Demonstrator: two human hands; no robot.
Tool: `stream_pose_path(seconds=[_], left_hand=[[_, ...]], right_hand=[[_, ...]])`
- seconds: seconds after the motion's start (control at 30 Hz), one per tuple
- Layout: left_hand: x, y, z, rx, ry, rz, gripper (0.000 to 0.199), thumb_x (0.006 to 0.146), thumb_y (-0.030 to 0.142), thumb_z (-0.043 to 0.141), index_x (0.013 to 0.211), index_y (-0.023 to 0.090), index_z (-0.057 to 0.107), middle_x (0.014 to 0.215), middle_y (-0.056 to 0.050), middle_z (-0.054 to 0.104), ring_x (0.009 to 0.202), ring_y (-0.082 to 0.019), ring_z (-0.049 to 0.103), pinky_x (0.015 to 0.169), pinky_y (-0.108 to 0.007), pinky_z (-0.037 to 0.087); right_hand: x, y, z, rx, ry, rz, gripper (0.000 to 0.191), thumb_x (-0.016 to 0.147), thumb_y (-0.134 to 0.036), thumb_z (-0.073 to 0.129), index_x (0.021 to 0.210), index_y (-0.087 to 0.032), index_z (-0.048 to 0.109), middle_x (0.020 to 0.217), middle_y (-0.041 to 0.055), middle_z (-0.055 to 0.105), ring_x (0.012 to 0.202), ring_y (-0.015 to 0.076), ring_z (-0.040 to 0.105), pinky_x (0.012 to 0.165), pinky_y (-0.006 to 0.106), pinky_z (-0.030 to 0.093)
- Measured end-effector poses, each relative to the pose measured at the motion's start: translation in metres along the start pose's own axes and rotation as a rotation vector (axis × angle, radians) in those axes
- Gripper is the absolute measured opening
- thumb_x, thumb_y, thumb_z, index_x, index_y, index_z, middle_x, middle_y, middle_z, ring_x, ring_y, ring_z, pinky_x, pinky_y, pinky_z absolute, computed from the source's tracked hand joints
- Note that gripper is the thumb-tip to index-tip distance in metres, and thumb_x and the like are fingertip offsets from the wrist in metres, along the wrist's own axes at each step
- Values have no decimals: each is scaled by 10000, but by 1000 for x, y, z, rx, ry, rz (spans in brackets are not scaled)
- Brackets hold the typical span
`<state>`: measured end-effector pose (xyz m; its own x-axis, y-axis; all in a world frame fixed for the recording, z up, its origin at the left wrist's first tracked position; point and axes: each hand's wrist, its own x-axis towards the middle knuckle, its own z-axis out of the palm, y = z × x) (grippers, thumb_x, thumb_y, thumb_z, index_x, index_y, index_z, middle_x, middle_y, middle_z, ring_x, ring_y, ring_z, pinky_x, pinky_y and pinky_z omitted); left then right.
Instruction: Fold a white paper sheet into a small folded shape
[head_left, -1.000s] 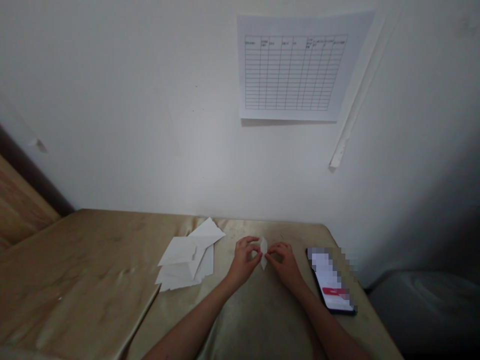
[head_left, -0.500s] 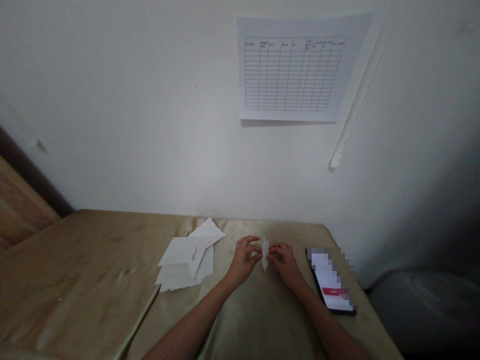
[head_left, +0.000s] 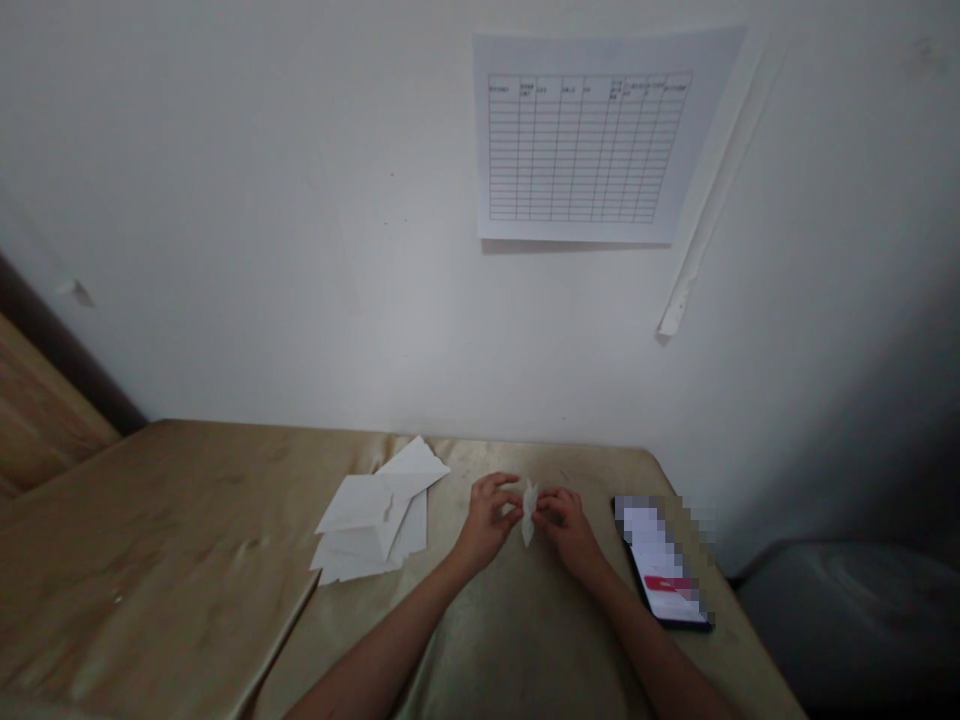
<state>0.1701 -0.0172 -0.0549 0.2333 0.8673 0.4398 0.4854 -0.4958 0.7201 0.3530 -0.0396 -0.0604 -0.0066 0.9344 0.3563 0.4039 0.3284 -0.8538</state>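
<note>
- Paper piece, small and white, stands narrow and upright in the head view, between the two hands and above the tan covered surface; its upper end looks jagged and its lower end tapers to a point.
- The left hand holds the paper piece at its left side, thumb and index finger closed on it in a narrow pinch, with another finger curved above and apart from it.
- The right hand pinches the opposite side with thumb and index finger, its remaining fingers curled; the exact contact of these fingertips is too small to make out.
- Both forearms reach in from the bottom edge of the view.
- Left of the left hand, well apart from it, loose white sheets lie overlapping on the surface, some turned at angles, one with a ragged tear-like edge.
- Right of the right hand lies a phone, screen up and lit, with a red patch near its lower end; part of it is hidden by blurred squares.
- Behind the surface rises a pale wall, bearing a printed table sheet whose header text is too small to read.
</note>
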Motion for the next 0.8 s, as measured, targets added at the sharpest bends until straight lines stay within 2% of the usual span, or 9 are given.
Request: stream_pose_path(seconds=[0.17, 0.47, 0.8], left_hand=[[-1, 2, 0, 22, 79, -26, 69, 776, 204, 735, 835, 238, 721, 1226, -54, 662, 1212, -266, 536, 1087, -504, 386], [0, 5, -2, 47, 54, -24, 44, 787, 244, 740, 797, 275, 771, 1260, -33, 668, 1226, -278, 534, 1092, -524, 384], [-1, 8, -2, 49, 65, -44, 30, 780, 231, 764, 773, 257, 752, 1256, -39, 658, 1225, -278, 530, 1083, -518, 394]], right_hand=[[0, -2, -1, -10, 37, 10, 163, 817, -399, 660, 795, -254, 730, 1011, 77, 678, 1102, 275, 530, 1033, 450, 401], [0, -5, -3, -74, 93, 9, 159, 827, -409, 669, 796, -265, 727, 964, 69, 665, 1072, 277, 533, 1013, 451, 404], [-3, -12, -4, -110, 133, -30, 147, 827, -398, 694, 798, -255, 711, 962, 65, 637, 1085, 279, 511, 1018, 456, 387]])
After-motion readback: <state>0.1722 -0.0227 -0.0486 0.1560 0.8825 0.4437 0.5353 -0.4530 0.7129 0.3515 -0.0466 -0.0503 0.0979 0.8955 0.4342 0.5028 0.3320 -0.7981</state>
